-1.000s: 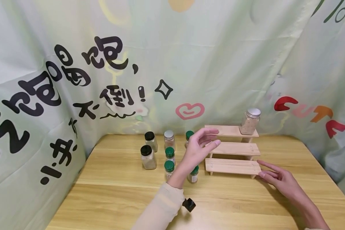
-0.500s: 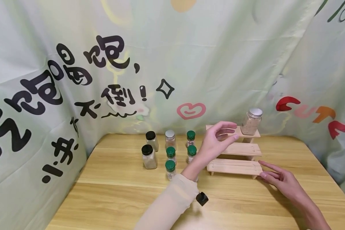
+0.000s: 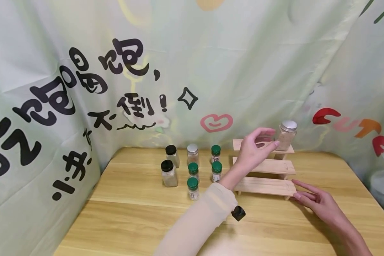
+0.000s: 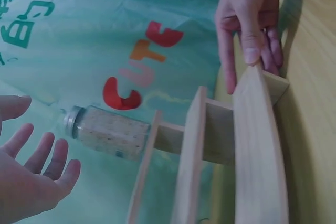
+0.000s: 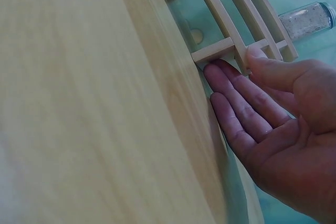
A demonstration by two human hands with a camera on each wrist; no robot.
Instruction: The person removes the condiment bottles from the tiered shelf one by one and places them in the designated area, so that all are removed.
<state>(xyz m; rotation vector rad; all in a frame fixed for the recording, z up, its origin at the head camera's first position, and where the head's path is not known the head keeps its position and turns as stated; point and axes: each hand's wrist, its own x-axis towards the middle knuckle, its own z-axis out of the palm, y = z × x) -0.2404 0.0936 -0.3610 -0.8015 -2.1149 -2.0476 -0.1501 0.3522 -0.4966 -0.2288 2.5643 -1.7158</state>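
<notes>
A three-tier wooden shelf [image 3: 264,185] stands at the table's right. On its top tier is a clear jar [image 3: 286,138] with a silver lid and pale, speckled contents. My left hand [image 3: 250,151] hovers over the shelf, just left of the jar, its fingers spread and loosely bent. The left wrist view shows a gap between those fingers and the jar [image 4: 111,130]. My right hand [image 3: 321,203] holds the right end of the lowest tier. In the right wrist view, its thumb lies against the board and the other fingers [image 5: 247,111] reach underneath, beside the leg.
Left of the shelf stand black-lidded jars [image 3: 169,174], a silver-lidded jar [image 3: 193,155] and several green-capped spice bottles [image 3: 216,173]. A printed cloth [image 3: 166,74] hangs behind the wooden table [image 3: 128,213]. A black cube-shaped piece [image 3: 238,213] sits by the left sleeve.
My left hand has moved right and farther back, from left of the shelf to beside the silver-lidded jar on top. The right hand keeps its place at the lowest tier.
</notes>
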